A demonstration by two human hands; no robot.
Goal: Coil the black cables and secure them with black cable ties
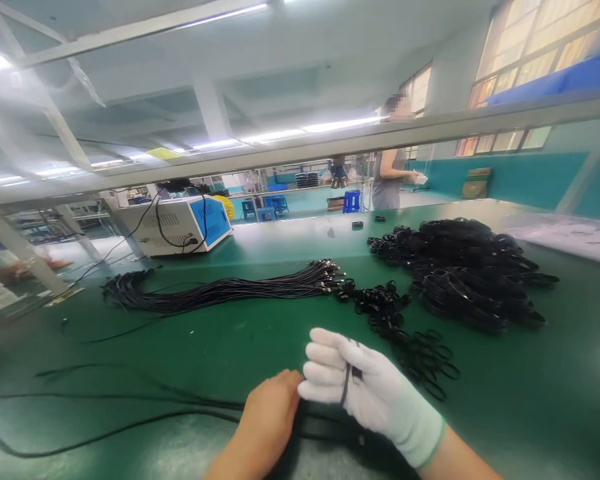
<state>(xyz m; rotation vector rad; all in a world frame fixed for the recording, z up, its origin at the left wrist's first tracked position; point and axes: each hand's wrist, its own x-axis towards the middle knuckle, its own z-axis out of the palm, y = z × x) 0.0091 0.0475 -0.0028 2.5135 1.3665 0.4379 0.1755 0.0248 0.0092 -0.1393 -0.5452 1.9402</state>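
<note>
My bare left hand (pixel 271 413) is closed around black cables (pixel 180 402), which trail off to the left edge of the table. Beside it, my right hand (pixel 365 383) wears a white glove, palm turned up and fingers curled. A thin black band (pixel 347 385) lies across those fingers, with a small dark piece near the thumb. Whether the right fingertips also touch the cables I cannot tell. Beyond my hands stretches a bundle of straight black cables (pixel 240 288) with metal connector ends on its right. Small black loops (pixel 380 307) are strewn right of those ends.
Coiled black cables (pixel 467 267) are heaped on the right of the green table (pixel 260 340). A white and blue machine (pixel 180 223) stands at the back left. A metal rail (pixel 300 143) crosses overhead. Another person (pixel 390 163) stands beyond the table.
</note>
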